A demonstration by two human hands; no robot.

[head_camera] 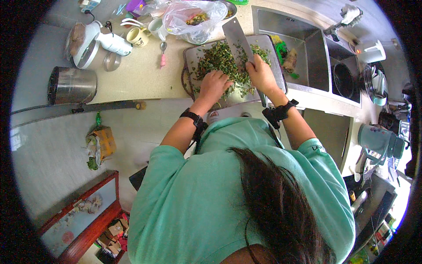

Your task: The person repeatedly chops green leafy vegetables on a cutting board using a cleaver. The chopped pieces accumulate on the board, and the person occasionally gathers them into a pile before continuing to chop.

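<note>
A metal-faced cutting board (275,62) with a dark rim lies on the counter before me, and chopped leafy greens (216,56) are heaped and spread across it. My right hand (262,74) grips a cleaver (238,39) over the right part of the heap, its broad blade pointing away from me and partly over the greens. At the near left side of the heap rests my left hand (215,84), fingers bent and touching the greens. Whether anything is under those fingers is hidden.
Beyond the board sits a clear plastic bag (197,18) of food. A spoon with a pink handle (163,54), mugs (137,37), a white bottle (115,44) and a steel pot (73,85) stand or lie to the left. Right of the board is a steel sink (298,43) holding food items.
</note>
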